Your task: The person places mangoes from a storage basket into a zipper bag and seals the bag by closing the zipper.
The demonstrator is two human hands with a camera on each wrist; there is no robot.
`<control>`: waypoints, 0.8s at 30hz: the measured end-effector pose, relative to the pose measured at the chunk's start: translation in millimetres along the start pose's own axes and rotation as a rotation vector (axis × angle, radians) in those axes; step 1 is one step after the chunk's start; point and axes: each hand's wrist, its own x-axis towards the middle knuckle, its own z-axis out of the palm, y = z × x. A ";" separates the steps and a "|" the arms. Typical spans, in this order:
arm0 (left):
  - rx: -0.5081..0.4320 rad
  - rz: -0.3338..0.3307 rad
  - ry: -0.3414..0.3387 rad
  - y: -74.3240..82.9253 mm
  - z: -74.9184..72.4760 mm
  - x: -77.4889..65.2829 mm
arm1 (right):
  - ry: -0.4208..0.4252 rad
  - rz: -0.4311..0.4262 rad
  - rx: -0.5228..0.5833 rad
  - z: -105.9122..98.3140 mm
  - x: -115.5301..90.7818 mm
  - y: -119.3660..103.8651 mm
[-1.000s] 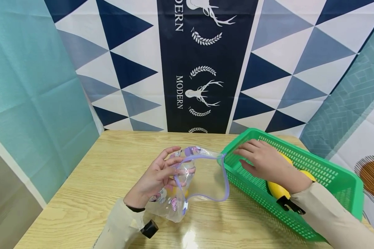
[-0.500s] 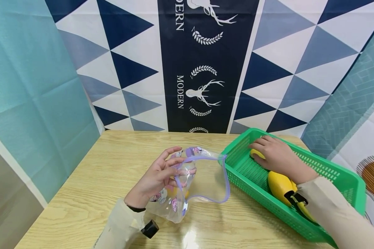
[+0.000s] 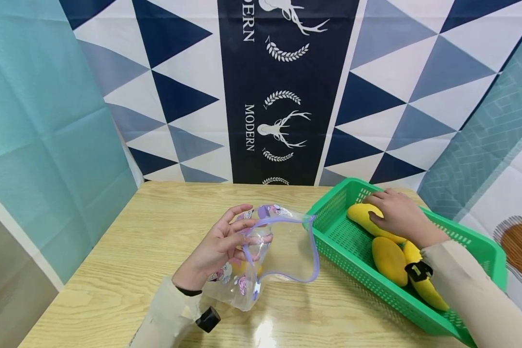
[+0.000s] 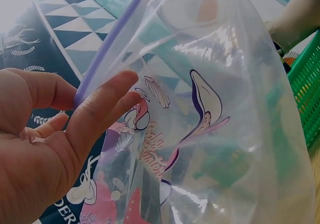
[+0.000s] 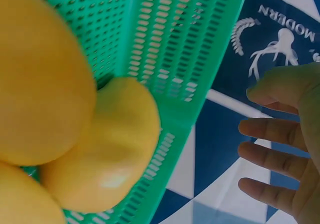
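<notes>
My left hand (image 3: 219, 246) holds a clear zip bag (image 3: 241, 286) with a purple-edged mouth spread toward the right. Cartoon prints cover its film, and something yellow shows through its lower part. In the left wrist view, the fingers of my left hand (image 4: 55, 139) hold the bag (image 4: 210, 149) at the purple zip edge. My right hand (image 3: 398, 215) hovers above the green basket (image 3: 343, 258), near the far mango (image 3: 365, 218). Two more mangoes, one in the middle (image 3: 389, 261) and one nearer (image 3: 430, 294), lie beside it. The right wrist view shows the right hand (image 5: 300, 149) with spread fingers, holding nothing.
The basket has tall perforated walls (image 5: 165, 39) and sits at the right of a wooden table (image 3: 113, 270). A patterned cloth (image 3: 278, 96) hangs behind the table. My right forearm (image 3: 474, 285) crosses over the basket's near end.
My right hand has moved rightward over the basket, and the mangoes there are now more fully visible. The left hand and the bag have stayed almost still.
</notes>
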 end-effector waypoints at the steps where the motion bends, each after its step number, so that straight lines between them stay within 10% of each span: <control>1: -0.002 -0.003 0.003 0.0 0.1 -0.1 | -0.021 0.023 0.002 0.9 -1.3 1.7; 24: -0.004 -0.026 0.024 0.4 1.5 -0.5 | -0.349 0.345 0.035 25.7 -23.5 31.1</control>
